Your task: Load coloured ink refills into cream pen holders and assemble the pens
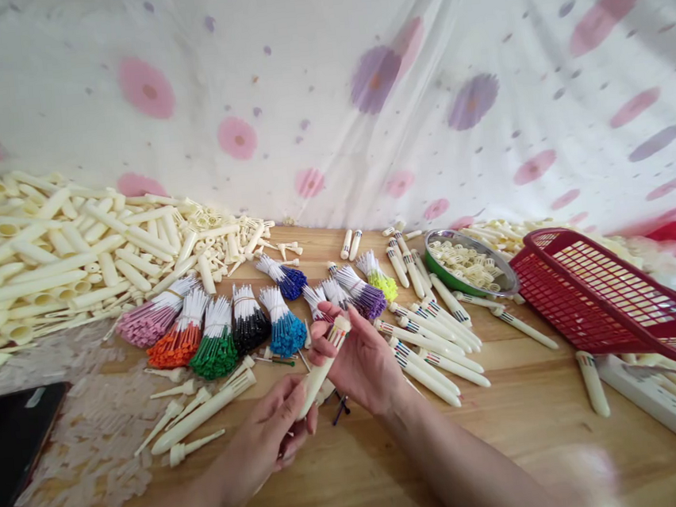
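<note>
A cream multicolour pen [317,380] is held tilted between both hands, its coloured sliders at the upper end. My left hand [277,428] is closed round the lower part of the barrel. The fingers of my right hand [360,359] grip the slider end, partly hiding it. Behind them lie rubber-banded bundles of white ink refills with coloured tips, among them orange refills [173,345], green refills [214,349], black refills [250,319] and light blue refills [286,330]. To the right of my right hand, several similar multicolour pens [436,340] lie in a loose pile.
A large heap of cream pen barrels and parts [63,256] covers the left rear. Clear plastic pieces [96,412] and a black phone [16,452] lie at left. On the right are a green-sided bowl [444,271] of small cream parts, a red basket [593,293] and a power strip [669,409].
</note>
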`<state>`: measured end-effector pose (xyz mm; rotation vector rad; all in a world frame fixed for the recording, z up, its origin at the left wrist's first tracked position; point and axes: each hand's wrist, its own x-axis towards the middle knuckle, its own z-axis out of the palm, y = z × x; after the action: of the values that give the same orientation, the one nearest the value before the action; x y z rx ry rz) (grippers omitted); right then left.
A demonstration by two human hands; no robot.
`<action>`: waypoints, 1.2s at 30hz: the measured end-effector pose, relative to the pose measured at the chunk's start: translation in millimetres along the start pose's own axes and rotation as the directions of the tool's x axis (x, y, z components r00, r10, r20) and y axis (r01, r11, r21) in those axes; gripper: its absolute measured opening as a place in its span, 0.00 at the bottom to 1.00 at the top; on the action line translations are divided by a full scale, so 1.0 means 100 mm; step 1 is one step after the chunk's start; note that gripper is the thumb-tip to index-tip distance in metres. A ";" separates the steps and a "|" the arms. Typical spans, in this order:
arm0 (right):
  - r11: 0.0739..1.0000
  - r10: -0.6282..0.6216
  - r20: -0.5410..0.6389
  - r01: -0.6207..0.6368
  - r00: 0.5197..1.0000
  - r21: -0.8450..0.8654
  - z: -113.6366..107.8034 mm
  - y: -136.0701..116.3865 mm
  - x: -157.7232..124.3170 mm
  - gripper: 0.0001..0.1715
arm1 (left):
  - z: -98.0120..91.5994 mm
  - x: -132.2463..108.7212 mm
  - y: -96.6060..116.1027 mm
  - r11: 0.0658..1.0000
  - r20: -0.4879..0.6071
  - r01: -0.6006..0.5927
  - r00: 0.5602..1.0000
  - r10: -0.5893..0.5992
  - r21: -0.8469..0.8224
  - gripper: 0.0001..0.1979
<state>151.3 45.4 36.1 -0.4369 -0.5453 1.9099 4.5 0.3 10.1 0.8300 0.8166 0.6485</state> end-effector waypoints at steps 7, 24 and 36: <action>0.995 0.017 -0.018 -0.018 1.000 -0.101 0.03 0.05 -0.01 0.23 | -0.02 -0.01 -0.04 0.987 0.030 0.043 0.999 -0.038 -0.155 0.20; 0.987 -0.028 -0.020 0.025 0.999 -0.156 -0.05 0.11 -0.01 0.21 | -0.02 -0.05 0.02 0.929 0.194 0.186 0.973 -0.128 -0.320 0.19; 0.975 -0.064 -0.015 0.059 0.998 -0.215 -0.02 0.10 -0.04 0.30 | -0.02 -0.05 -0.01 0.962 0.123 0.133 0.987 -0.106 -0.237 0.22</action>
<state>146.2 38.3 29.1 -0.5732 -0.7463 1.7921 0.2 -3.2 9.7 0.5812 0.6661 0.5776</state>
